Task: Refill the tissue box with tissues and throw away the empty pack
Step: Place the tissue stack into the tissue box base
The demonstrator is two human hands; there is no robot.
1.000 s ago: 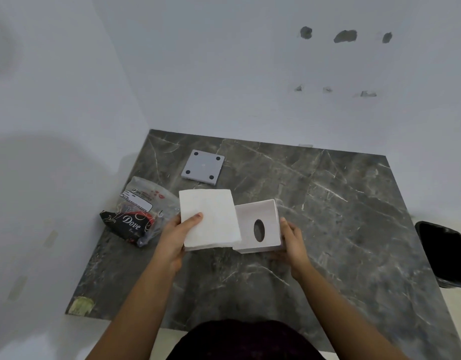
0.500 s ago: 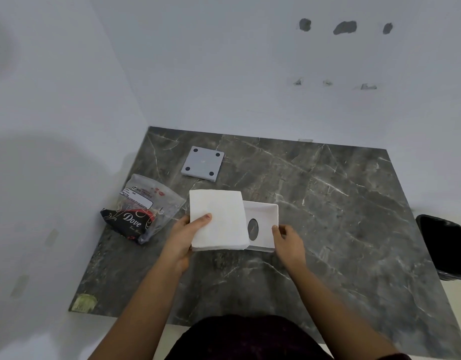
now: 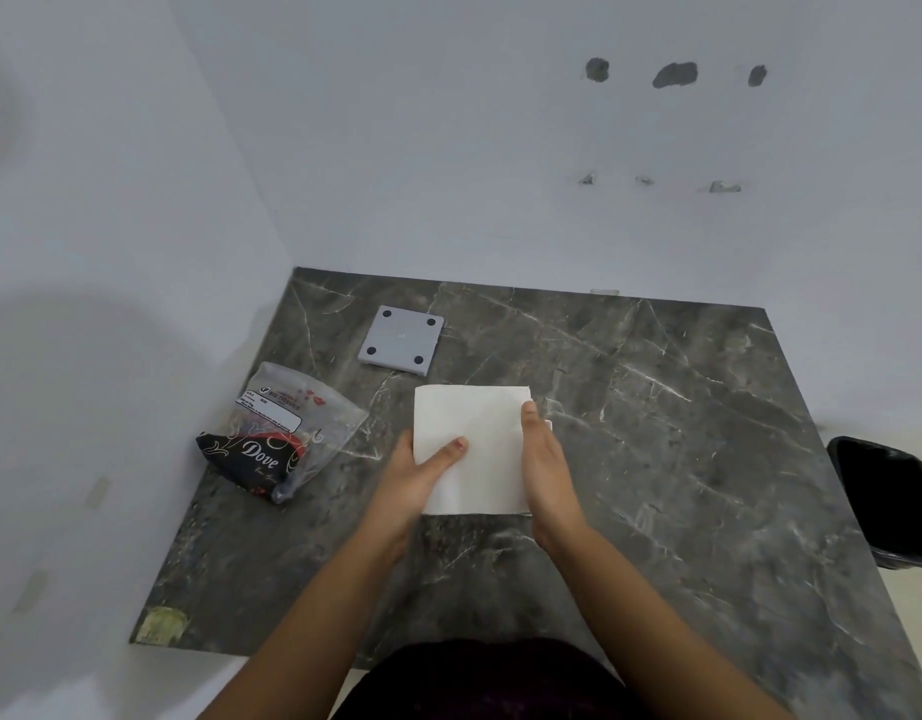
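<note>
A white stack of tissues (image 3: 474, 433) lies flat over the white tissue box (image 3: 548, 424), which is almost wholly hidden under it; only a sliver shows past my right fingers. My left hand (image 3: 417, 478) grips the stack's left edge with the thumb on top. My right hand (image 3: 544, 462) presses along the stack's right edge. The empty clear-and-black tissue pack (image 3: 282, 433) lies crumpled on the dark marble table (image 3: 656, 433), left of my hands. The grey square box base (image 3: 400, 340), with four dark feet, lies behind the stack.
White walls close the table at the back and on the left. A black bin (image 3: 887, 501) stands on the floor off the table's right edge. A scrap of tape (image 3: 160, 623) sits at the near left corner.
The tissue stack has slid right over the box and now covers it. My right hand moved from the box's near right corner onto the stack's right edge.
</note>
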